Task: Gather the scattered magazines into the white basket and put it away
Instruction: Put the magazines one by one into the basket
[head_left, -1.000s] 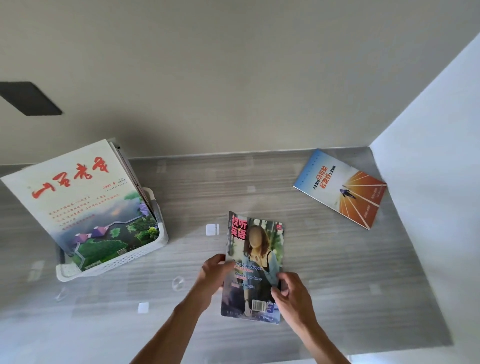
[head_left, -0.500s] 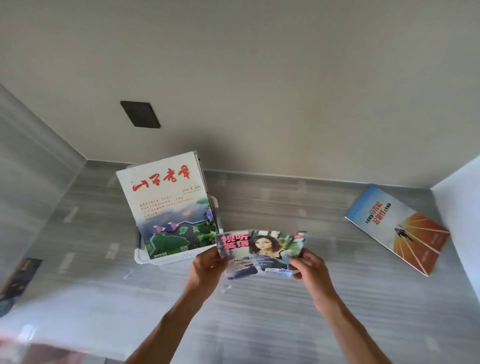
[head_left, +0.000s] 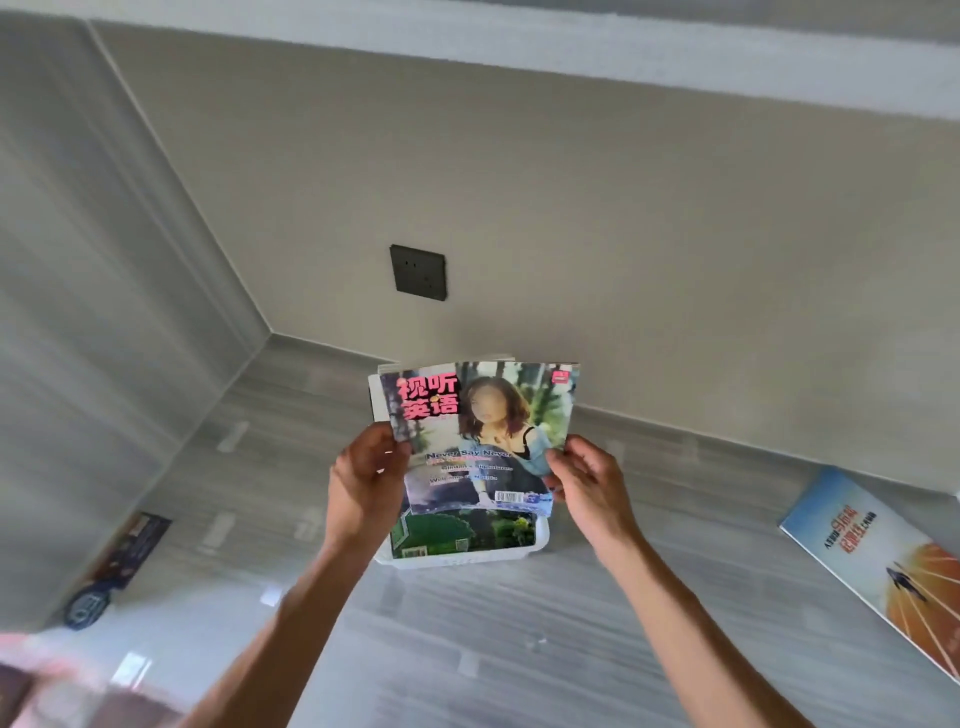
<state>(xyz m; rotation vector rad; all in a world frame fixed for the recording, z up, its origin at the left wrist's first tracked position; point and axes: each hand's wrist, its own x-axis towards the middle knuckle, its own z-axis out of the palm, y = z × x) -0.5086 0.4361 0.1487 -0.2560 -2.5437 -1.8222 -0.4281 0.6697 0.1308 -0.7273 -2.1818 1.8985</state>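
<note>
Magazine (head_left: 483, 441) with the pink title, flat on the floor a second ago, now stands upright over the white basket (head_left: 457, 560); left hand (head_left: 363, 478) and right hand (head_left: 589, 480) pinch its side edges. Next, I judge, it slots in front of the garden-cover magazine (head_left: 462, 532); blue-and-orange magazine (head_left: 883, 566) and dark magazine (head_left: 124, 551) remain scattered.

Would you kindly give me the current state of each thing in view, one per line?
Magazine with woman's portrait: held upright over the basket, not yet in.
Left hand: gripping its left edge.
Right hand: gripping its right edge.
White basket: on the floor, already holding an upright magazine.
Blue and orange magazine: flat on the floor, uncollected.
Dark magazine: on the floor by the left wall, uncollected.
</note>
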